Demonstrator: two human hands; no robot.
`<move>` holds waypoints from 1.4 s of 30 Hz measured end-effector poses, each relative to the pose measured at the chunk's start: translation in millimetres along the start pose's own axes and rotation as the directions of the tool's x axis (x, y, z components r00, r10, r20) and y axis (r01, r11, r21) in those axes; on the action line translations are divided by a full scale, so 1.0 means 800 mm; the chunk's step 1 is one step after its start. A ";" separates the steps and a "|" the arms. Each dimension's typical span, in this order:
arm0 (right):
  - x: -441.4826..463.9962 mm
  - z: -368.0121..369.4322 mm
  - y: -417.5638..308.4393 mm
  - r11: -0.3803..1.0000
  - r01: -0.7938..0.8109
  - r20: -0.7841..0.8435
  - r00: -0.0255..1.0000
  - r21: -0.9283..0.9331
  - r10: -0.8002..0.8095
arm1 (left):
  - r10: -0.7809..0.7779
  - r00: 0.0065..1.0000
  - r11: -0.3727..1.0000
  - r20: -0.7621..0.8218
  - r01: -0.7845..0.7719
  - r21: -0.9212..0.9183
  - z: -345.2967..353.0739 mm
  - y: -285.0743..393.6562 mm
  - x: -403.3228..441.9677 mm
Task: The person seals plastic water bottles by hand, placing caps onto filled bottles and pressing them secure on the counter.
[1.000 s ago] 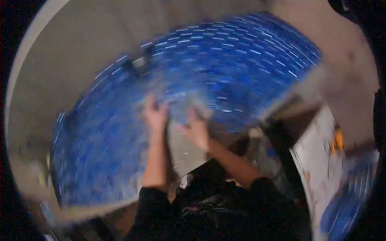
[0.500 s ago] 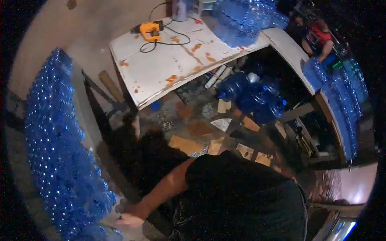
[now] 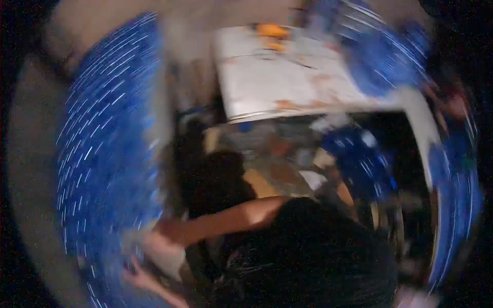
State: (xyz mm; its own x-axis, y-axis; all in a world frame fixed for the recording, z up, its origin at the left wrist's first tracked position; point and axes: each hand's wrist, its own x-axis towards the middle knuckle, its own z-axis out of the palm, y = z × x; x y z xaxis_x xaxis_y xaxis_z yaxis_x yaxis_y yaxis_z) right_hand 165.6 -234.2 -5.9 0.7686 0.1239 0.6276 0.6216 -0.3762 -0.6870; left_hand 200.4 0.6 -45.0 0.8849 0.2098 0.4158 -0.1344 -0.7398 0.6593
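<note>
Strong blur covers the view. A long pile of blue, shiny, clear-looking plastic items (image 3: 105, 149), likely bottles, fills the left side. Stretched out to the left, my right hand (image 3: 160, 237) is at the pile's lower right edge; its fingers are smeared, and anything in them cannot be made out. Lower down, my left hand (image 3: 137, 276) lies against the blue items with thumb and fingers apart and nothing visible in it. Between the hands shows a pale grey patch (image 3: 170, 259).
A white stained table (image 3: 277, 82) stands ahead, bearing a yellow tool (image 3: 272, 32) and blue bottles (image 3: 377, 59). Large blue jugs (image 3: 359, 154) are under it. Flat pieces (image 3: 262, 184) lie on the floor. At the far right, a blurred person (image 3: 454, 105) is near more bottles.
The view has swung back toward the left, so the pile and white table appear further right than half a second ago. My left hand has come into view below my right hand.
</note>
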 end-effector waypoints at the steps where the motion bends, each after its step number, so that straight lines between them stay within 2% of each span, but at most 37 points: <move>1: 0.002 -0.006 -0.005 0.999 -0.039 0.008 0.999 0.011 0.039 | -0.045 0.999 0.998 -0.017 0.045 0.038 -0.009 0.002 0.001; 2: 0.004 -0.014 -0.009 0.996 -0.087 0.034 0.996 0.012 0.087 | -0.098 0.994 0.992 -0.057 0.102 0.073 -0.024 0.006 -0.003; 3: 0.011 -0.021 -0.010 0.990 -0.140 0.061 0.988 0.002 0.140 | -0.241 0.970 0.968 -0.043 0.236 -0.089 -0.021 0.028 -0.007; 4: 0.020 -0.032 -0.013 0.978 -0.210 0.126 0.970 0.015 0.206 | -0.297 0.955 0.955 0.013 0.297 -0.014 -0.039 0.068 -0.011; 5: 0.034 -0.024 -0.015 0.992 -0.080 -0.003 0.997 -0.099 0.080 | -0.300 0.951 0.954 -0.075 0.297 -0.046 -0.030 0.053 -0.024; 6: 0.043 -0.021 -0.010 0.998 -0.055 -0.003 0.998 -0.027 0.055 | -0.319 0.946 0.885 -0.049 0.279 -0.372 -0.020 0.056 -0.039; 7: 0.059 -0.029 -0.035 0.995 -0.101 0.105 0.989 -0.022 0.103 | -0.440 0.896 0.774 0.066 0.416 -0.477 -0.025 0.053 -0.060; 8: 0.076 -0.039 -0.059 0.989 -0.146 0.212 0.966 -0.028 0.149 | -0.500 0.862 0.752 0.088 0.482 -0.449 -0.034 0.067 -0.078; 9: 0.085 -0.040 -0.077 0.993 -0.115 0.228 0.968 0.028 0.106 | -0.448 0.894 0.762 0.002 0.383 -0.522 -0.025 0.059 -0.105; 10: 0.101 -0.040 -0.103 0.998 -0.055 0.315 0.948 -0.005 0.054 | -0.385 0.920 0.773 -0.076 0.276 -0.571 -0.015 0.050 -0.128; 11: 0.115 -0.038 -0.126 0.999 0.012 0.383 0.924 -0.041 0.005 | -0.347 0.933 0.836 -0.094 0.262 -0.481 -0.030 0.062 -0.138; 14: 0.131 -0.017 -0.154 0.909 0.417 0.561 0.749 0.013 -0.352 | -0.270 0.961 0.942 -0.064 0.250 -0.224 -0.081 0.096 -0.168; 15: 0.132 -0.013 -0.167 0.926 0.374 0.610 0.722 0.050 -0.325 | -0.254 0.966 0.959 -0.040 0.246 -0.138 -0.097 0.103 -0.177; 17: 0.131 -0.011 -0.207 0.958 0.277 0.705 0.665 0.075 -0.248 | -0.233 0.962 0.966 -0.139 0.213 -0.145 -0.139 0.122 -0.192; 18: 0.134 -0.001 -0.234 0.968 0.234 0.702 0.675 0.089 -0.228 | -0.215 0.961 0.970 -0.173 0.190 -0.153 -0.153 0.119 -0.195; 19: 0.135 0.004 -0.266 0.977 0.189 0.696 0.689 0.097 -0.203 | -0.063 0.952 0.991 -0.300 0.023 -0.134 -0.165 0.112 -0.199; 20: 0.137 0.012 -0.292 0.984 0.142 0.688 0.705 0.103 -0.174 | -0.087 0.942 0.992 -0.324 0.054 -0.109 -0.187 0.113 -0.199; 21: 0.153 0.014 -0.303 0.969 0.164 0.711 0.659 0.183 -0.246 | -0.113 0.931 0.993 -0.347 0.090 -0.081 -0.209 0.126 -0.198; 23: 0.174 0.020 -0.358 0.943 0.260 0.734 0.597 0.206 -0.325 | -0.137 0.903 0.989 -0.407 0.148 -0.005 -0.277 0.155 -0.202; 25: 0.200 0.041 -0.416 0.897 0.333 0.693 0.574 0.289 -0.437 | -0.138 0.869 0.971 -0.475 0.214 0.109 -0.349 0.177 -0.207; 27: 0.221 0.065 -0.485 0.888 0.346 0.675 0.579 0.304 -0.457 | 0.037 0.775 0.983 -0.631 0.087 0.164 -0.394 0.148 -0.214; 28: 0.230 0.096 -0.501 0.854 0.373 0.549 0.655 0.362 -0.519 | 0.101 0.717 0.977 -0.689 0.060 0.205 -0.416 0.137 -0.220; 29: 0.239 0.125 -0.525 0.816 0.404 0.415 0.714 0.413 -0.563 | 0.114 0.674 0.966 -0.730 0.098 0.241 -0.448 0.139 -0.244; 30: 0.247 0.143 -0.555 0.771 0.451 0.427 0.650 0.450 -0.629 | 0.128 0.629 0.952 -0.767 0.139 0.273 -0.473 0.137 -0.272; 32: 0.251 0.176 -0.611 0.702 0.491 0.449 0.543 0.516 -0.709 | -0.018 0.412 0.921 -0.911 0.361 0.145 -0.477 0.095 -0.331; 34: 0.236 0.225 -0.650 0.688 0.444 0.488 0.489 0.574 -0.723 | -0.188 0.252 0.888 -0.949 0.457 -0.054 -0.467 0.030 -0.377; 37: 0.183 0.303 -0.683 0.741 0.353 0.613 0.417 0.571 -0.671 | -0.326 0.289 0.816 -0.900 0.567 -0.114 -0.441 -0.054 -0.406; 40: 0.133 0.375 -0.693 0.774 0.312 0.721 0.289 0.550 -0.629 | -0.458 0.336 0.799 -0.823 0.562 -0.215 -0.432 -0.078 -0.415; 42: 0.105 0.418 -0.686 0.793 0.301 0.767 0.230 0.529 -0.599 | -0.387 0.379 0.846 -0.840 0.509 -0.160 -0.425 -0.095 -0.425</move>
State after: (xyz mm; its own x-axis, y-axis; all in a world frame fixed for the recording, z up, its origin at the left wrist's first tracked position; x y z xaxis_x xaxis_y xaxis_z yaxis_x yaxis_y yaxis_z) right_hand -60.3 289.6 301.1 -0.0796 0.9580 0.2753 0.8044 0.2249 -0.5499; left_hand -241.8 202.7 -23.4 0.0130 0.9034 0.4286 0.2649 -0.4165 0.8697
